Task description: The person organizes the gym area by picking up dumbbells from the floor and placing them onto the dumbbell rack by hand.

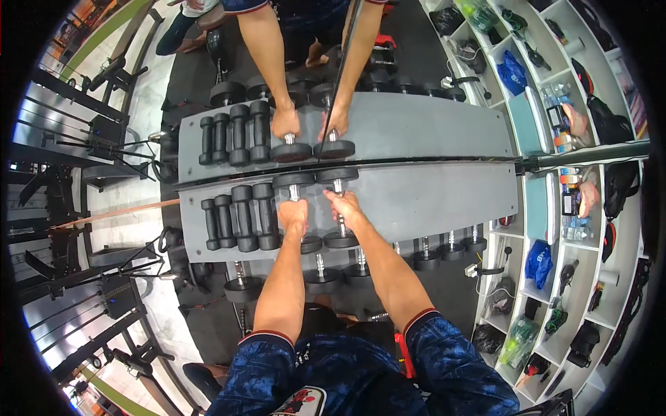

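Observation:
On the grey shelf top, a round-headed dumbbell (293, 179) with a chrome handle lies lengthwise, and my left hand (294, 213) is closed around its handle. Just to the right lies a matching dumbbell (340, 240). My right hand (347, 206) is around that handle, with the thumb side toward the left; bare chrome shows above and below the fingers. Both dumbbells' far heads are close to the mirror. Left of my left hand, several slim black dumbbells (243, 215) stand in a row.
The grey shelf top (416, 201) meets a mirror (444, 125) that reflects my arms and the weights. More dumbbells (323, 279) sit on a lower rack nearer my body. White cubbies (510, 298) with bags and bottles stand right; a cable machine (114, 295) stands left.

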`<state>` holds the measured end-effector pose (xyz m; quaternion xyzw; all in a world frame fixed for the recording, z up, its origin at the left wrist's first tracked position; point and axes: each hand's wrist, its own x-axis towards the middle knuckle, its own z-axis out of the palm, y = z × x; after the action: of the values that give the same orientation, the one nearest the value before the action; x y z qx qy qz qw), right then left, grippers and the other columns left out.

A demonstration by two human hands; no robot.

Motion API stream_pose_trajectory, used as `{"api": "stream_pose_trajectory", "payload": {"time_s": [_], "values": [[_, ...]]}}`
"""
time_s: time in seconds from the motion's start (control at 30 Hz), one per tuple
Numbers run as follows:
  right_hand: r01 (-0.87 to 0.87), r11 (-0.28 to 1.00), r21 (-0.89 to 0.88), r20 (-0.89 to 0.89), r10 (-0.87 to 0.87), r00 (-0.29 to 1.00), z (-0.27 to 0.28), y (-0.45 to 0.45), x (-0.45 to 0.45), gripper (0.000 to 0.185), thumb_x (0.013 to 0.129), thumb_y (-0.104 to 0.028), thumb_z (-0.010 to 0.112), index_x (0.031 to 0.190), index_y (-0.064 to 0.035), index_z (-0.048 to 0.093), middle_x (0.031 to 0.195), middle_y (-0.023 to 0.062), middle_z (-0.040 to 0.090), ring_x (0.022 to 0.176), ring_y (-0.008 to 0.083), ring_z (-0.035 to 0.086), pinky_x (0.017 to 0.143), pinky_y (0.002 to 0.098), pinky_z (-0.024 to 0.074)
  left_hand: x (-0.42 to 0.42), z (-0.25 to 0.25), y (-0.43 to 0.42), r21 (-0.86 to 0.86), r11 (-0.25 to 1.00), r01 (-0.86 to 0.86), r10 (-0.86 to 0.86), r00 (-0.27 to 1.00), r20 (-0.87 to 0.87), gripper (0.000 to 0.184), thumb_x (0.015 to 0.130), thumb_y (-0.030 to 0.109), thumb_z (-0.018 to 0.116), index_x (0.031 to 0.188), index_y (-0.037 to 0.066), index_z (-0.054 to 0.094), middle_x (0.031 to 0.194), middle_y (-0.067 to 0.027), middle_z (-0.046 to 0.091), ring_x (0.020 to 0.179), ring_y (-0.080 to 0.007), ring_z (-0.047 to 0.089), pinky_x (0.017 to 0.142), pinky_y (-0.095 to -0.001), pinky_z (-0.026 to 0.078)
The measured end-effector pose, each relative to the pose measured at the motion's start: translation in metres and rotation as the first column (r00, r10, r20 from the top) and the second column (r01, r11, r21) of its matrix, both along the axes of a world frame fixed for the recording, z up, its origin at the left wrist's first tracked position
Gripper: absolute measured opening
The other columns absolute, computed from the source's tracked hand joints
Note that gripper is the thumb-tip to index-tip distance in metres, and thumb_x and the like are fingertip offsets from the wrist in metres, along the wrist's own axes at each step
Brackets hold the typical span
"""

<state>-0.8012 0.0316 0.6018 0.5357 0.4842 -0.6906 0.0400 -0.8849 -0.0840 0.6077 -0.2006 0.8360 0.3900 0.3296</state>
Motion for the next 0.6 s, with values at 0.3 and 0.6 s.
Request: {"api": "stream_pose_trajectory", "payload": {"time_s": [0.3,0.6], "values": [[0.034,0.999,0.027,-0.044,-0.033,0.999,0.015,-0.009,0.080,0.018,0.078,-0.013,0.066,0.071,-0.0058,0.052,0.053,0.0010,0.048,0.041,0.0102,0.043,0.036,0.0287,0.0332,0.000,-0.009,-0.001,-0.017,0.999,0.031,-0.031,0.999,0.019,0.018,0.070,0.009,0.055,0.077,-0.006,0.064,0.067,-0.0161,0.063,0.051,-0.0251,0.059,0.039,-0.0392,0.046],[-0.242,0.823,0.514,0.311,0.084,0.947,0.026,-0.073,0.287,0.037,0.065,-0.025,0.075,0.088,0.0035,0.067,0.086,0.0218,0.067,0.084,0.0366,0.065,0.074,0.0412,0.0508,-0.001,-0.033,-0.008,0.099,0.995,0.020,-0.016,0.999,-0.038,0.015,0.072,0.014,0.059,0.077,-0.001,0.060,0.061,-0.0103,0.057,0.047,-0.0210,0.054,0.038,-0.0374,0.044]]}}
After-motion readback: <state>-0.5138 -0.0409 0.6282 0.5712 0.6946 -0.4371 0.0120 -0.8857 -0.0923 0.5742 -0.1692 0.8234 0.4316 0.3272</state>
